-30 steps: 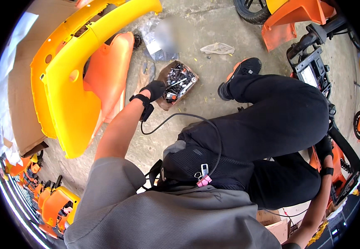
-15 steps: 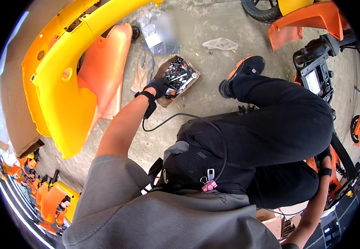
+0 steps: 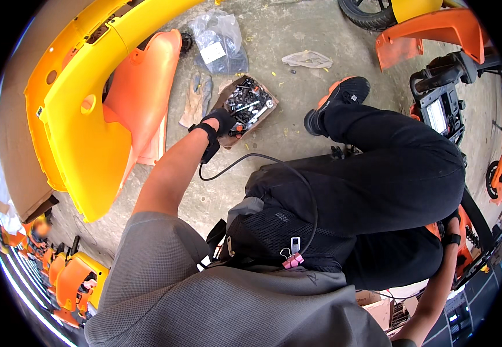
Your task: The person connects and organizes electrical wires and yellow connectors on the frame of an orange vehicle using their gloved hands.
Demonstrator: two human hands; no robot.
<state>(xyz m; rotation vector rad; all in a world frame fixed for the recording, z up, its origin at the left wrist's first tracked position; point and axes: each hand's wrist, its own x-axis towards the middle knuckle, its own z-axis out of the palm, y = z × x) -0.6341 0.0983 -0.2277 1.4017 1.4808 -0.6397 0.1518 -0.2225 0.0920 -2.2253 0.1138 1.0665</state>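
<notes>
My left hand (image 3: 222, 121), in a black glove with a wrist band and cable, is at the left edge of an open cardboard box (image 3: 259, 123) of mixed black and silver small hardware. Its fingers blend into the dark glove and box contents, so their grip is unclear. Tan and grey work gloves (image 3: 195, 101) lie left of the box. My right hand (image 3: 451, 220) reaches past my bent leg to the black and orange vehicle frame (image 3: 469, 234) at the right; its fingers are mostly hidden.
Large yellow (image 3: 89, 139) and orange (image 3: 144, 87) body panels lie at left on cardboard (image 3: 17, 144). A plastic bag (image 3: 216, 46) lies above the box. A tyre (image 3: 366, 17), orange fairing (image 3: 424, 32) and black frame parts (image 3: 441, 110) are at right. More vehicles (image 3: 74, 277) stand lower left.
The view has shifted slightly, with the panels and box higher in the picture. My left hand stays at the box edge and my right hand stays down by the frame.
</notes>
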